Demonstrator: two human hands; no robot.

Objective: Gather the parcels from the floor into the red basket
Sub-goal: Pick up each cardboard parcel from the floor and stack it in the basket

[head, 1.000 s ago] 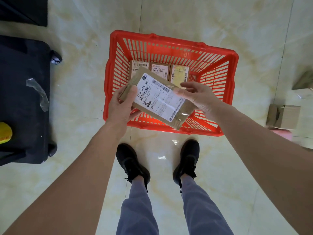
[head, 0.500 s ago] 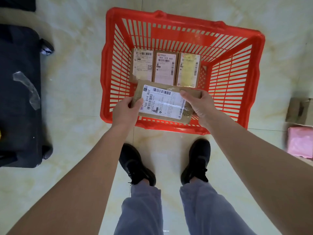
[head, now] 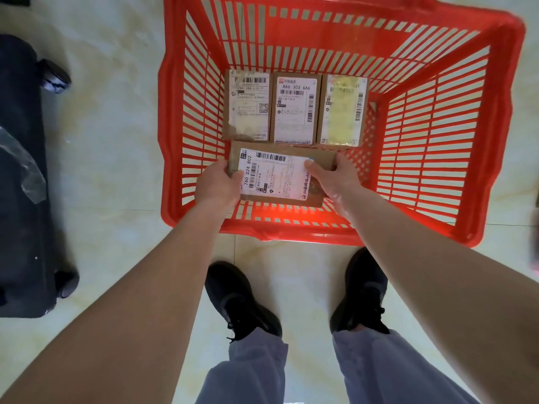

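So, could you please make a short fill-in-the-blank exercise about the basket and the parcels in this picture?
1. The basket on the floor is ____ in colour.
2. ____ parcels lie side by side at the far end of the basket floor, the middle parcel reading 866 303 666.
3. The left hand and right hand together hold ____ parcel.
4. The person's shoes are ____.

Missing words: red; three; one; black
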